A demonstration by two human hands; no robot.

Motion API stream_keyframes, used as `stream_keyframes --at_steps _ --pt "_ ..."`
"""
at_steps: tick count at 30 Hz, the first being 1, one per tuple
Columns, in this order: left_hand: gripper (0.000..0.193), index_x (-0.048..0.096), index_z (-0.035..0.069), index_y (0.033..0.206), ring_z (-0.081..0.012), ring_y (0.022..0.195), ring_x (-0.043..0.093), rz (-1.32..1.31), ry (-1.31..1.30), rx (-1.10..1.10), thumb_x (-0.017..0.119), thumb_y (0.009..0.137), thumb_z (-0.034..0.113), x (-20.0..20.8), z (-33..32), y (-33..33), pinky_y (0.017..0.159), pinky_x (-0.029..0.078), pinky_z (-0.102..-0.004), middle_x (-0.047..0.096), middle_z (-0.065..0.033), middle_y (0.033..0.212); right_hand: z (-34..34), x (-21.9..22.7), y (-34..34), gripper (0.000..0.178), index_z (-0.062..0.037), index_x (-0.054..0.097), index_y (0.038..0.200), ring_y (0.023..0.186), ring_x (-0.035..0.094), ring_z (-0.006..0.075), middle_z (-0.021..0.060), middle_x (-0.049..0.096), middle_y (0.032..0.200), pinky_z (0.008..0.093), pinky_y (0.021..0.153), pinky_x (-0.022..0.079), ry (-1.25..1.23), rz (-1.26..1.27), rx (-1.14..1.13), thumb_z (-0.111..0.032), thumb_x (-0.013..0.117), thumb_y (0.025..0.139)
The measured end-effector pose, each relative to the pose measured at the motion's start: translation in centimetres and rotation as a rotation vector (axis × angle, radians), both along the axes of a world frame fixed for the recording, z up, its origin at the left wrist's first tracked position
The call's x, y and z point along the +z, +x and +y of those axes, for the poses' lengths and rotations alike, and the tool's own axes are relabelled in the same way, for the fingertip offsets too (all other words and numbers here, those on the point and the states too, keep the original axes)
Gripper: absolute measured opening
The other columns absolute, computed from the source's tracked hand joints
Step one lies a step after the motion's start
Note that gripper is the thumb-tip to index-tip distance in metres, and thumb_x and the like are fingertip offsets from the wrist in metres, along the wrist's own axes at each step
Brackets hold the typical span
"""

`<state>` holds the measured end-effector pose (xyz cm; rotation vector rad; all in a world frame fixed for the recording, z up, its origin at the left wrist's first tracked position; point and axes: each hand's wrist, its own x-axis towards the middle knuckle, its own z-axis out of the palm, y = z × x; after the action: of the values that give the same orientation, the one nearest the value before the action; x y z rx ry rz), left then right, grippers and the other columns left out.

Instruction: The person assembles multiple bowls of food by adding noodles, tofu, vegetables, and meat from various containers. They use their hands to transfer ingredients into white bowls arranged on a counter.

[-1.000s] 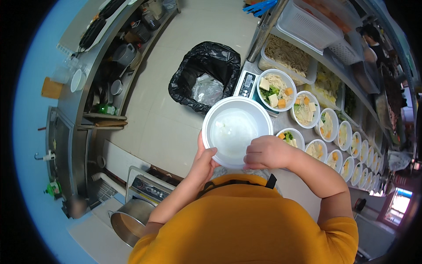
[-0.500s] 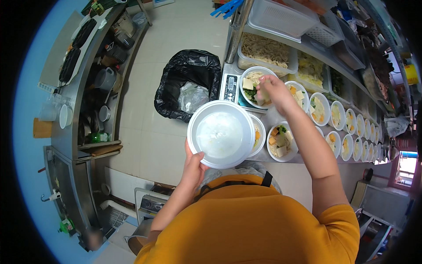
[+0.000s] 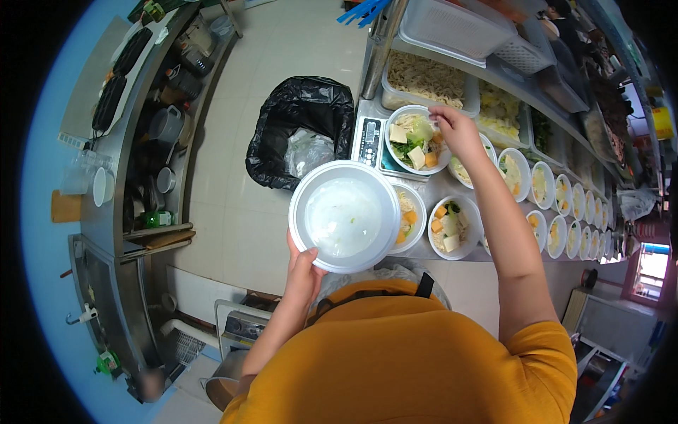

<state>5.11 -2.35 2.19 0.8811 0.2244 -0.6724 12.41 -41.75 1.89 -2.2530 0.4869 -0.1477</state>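
Note:
My left hand [image 3: 304,272] grips the lower left rim of a round white plastic bowl [image 3: 344,215], thumb on the rim. It has a few small scraps on its wet-looking bottom. Pinched together, the fingers of my right hand [image 3: 455,131] are at the far right rim of a white bowl of food [image 3: 412,151]. That bowl holds pale tofu-like blocks, orange cubes, green leaves and pale shreds. Under it is a digital scale [image 3: 370,141]. Close by are two more filled bowls, one beside the white bowl [image 3: 406,237] and another to its right [image 3: 452,242].
Rows of filled bowls [image 3: 542,185] run off to the right along the counter. Behind them stand tubs of pale shreds [image 3: 427,78] and chopped cabbage [image 3: 498,109] beneath a shelf [image 3: 498,76]. A bin with a black liner [image 3: 268,159] is at left, past it a steel workbench [image 3: 134,152].
My right hand has drawn back from over the food to the bowl's far right rim, uncovering orange cubes and leaves. My left hand has shifted the white bowl slightly left.

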Motion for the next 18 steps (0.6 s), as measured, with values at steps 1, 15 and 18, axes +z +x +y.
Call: stream_keyframes --at_steps 1,15,18 --pt "0.077 0.002 0.019 0.147 -0.0335 0.129 0.038 0.001 -0.005 0.001 0.042 0.081 0.012 0.1 0.1 0.0 0.095 0.047 -0.0484 0.025 -0.0186 0.142 0.5 0.2 -0.8 0.026 -0.0035 0.059 0.118 0.091 0.061 0.0143 0.0074 0.065 0.103 0.027 0.083 0.048 0.125 -0.062 0.011 -0.008 0.051 0.093" --pt "0.08 0.007 0.018 0.146 -0.0345 0.134 0.031 0.025 -0.005 0.102 0.048 0.078 0.016 -0.2 1.3 -0.4 0.104 0.037 -0.0496 0.022 -0.0174 0.145 6.3 0.4 -4.9 0.02 -0.0053 0.059 0.105 0.099 0.055 0.0147 0.0053 0.055 0.112 0.027 0.084 0.046 0.111 -0.345 0.003 0.0 0.054 0.087" --pt "0.081 0.007 0.018 0.146 -0.0349 0.133 0.032 0.046 0.014 0.115 0.05 0.078 0.017 -0.8 1.9 -0.5 0.103 0.038 -0.0502 0.022 -0.0175 0.145 6.2 1.2 -5.0 0.026 -0.0042 0.057 0.113 0.097 0.056 0.0155 0.0061 0.056 0.109 0.0275 0.083 0.047 -0.023 -0.337 0.152 -0.003 0.054 0.088"
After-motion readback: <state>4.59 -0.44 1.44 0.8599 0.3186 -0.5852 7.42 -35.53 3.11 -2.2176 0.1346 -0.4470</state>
